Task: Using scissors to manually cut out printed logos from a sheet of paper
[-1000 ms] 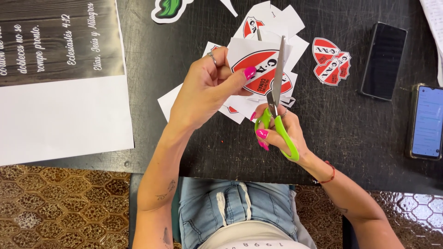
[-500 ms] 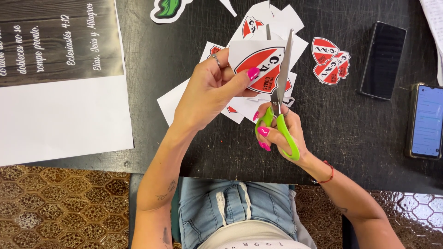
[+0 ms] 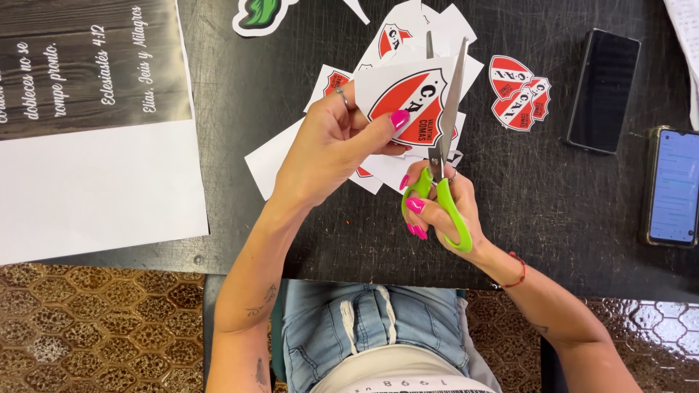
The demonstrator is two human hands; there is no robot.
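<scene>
A dark, scuffed tabletop (image 3: 277, 225) fills the upper frame; below it, brown hexagon-patterned floor tiles (image 3: 95, 327) run along the bottom edge.

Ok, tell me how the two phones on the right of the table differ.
The nearer phone has a lit screen showing pale blue content; the farther phone is dark. The nearer phone lies almost square to the table edge and is cut off by the picture's edge; the farther phone is tilted and fully in view. Both lie flat, untouched.

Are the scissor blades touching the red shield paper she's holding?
Touching: the head view shows the scissors blades lying against the right edge of the shield paper pinched in her left hand.
</scene>
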